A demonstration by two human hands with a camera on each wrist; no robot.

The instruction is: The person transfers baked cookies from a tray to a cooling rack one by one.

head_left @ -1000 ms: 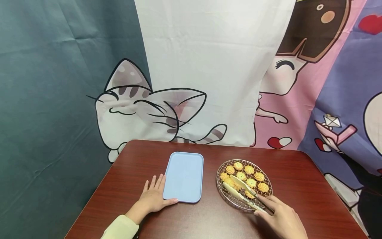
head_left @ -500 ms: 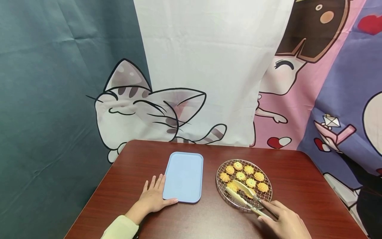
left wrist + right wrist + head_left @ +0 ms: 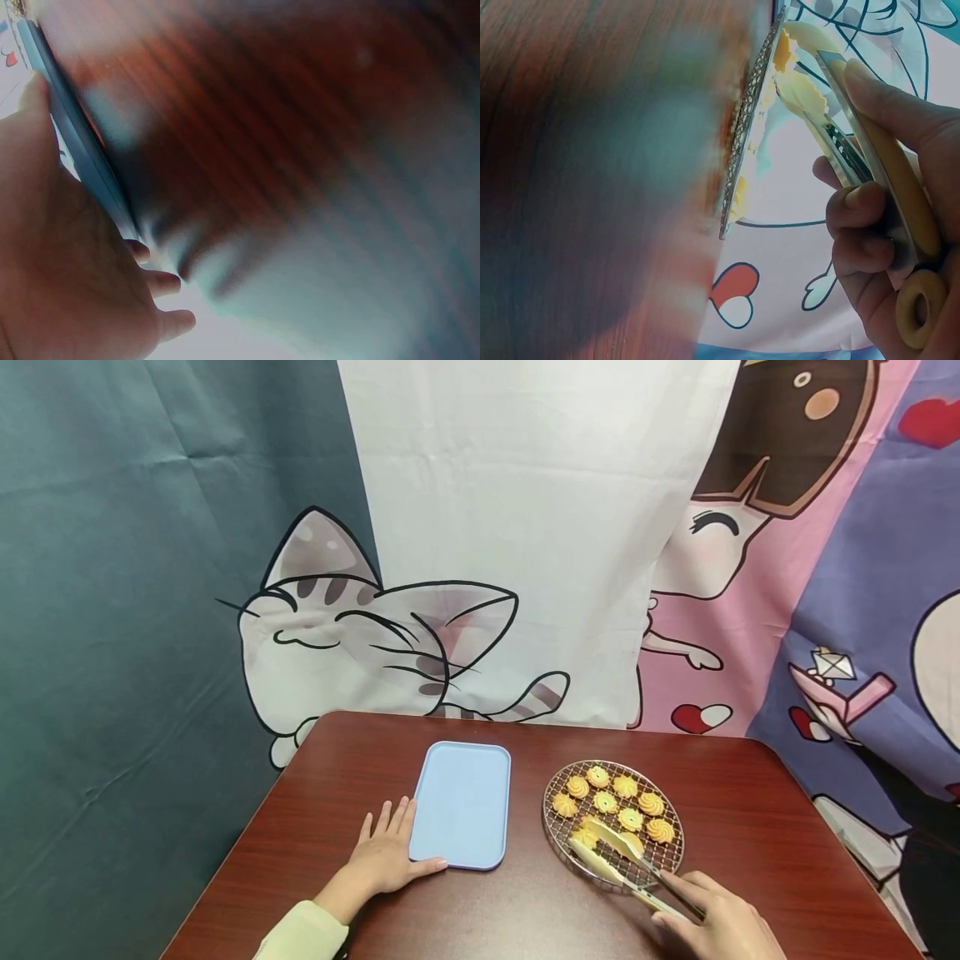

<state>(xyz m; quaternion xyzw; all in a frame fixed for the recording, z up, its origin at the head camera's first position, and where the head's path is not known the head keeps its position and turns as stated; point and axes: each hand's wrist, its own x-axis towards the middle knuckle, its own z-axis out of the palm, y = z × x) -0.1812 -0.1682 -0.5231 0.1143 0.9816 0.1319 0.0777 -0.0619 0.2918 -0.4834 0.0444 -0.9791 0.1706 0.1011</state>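
My left hand (image 3: pixel 384 862) lies with spread, straight fingers beside a light blue rectangular tray (image 3: pixel 462 806). Its fingertips meet the tray's left edge, and the thumb is at the near left corner. My right hand (image 3: pixel 723 918) grips metal tongs (image 3: pixel 597 862) with cream-coloured heads. The tong heads are apart, low over the near left part of a round wire rack (image 3: pixel 666 860), on either side of a yellow cookie (image 3: pixel 588 838). In the right wrist view, the fingers curl round the tong handles (image 3: pixel 900 187), with a ring at their end. Several swirled cookies (image 3: pixel 626 786) sit on the rack.
Tray and rack stand side by side on a dark red-brown wooden table (image 3: pixel 525 918), with a strip of wood between them. A printed cloth (image 3: pixel 540 527) with a cartoon cat and figure hangs right behind the table's far edge.
My right hand and the tongs have shifted slightly right and toward me, from the rack's left cookies to one nearer me. The left hand and tray have stayed put.
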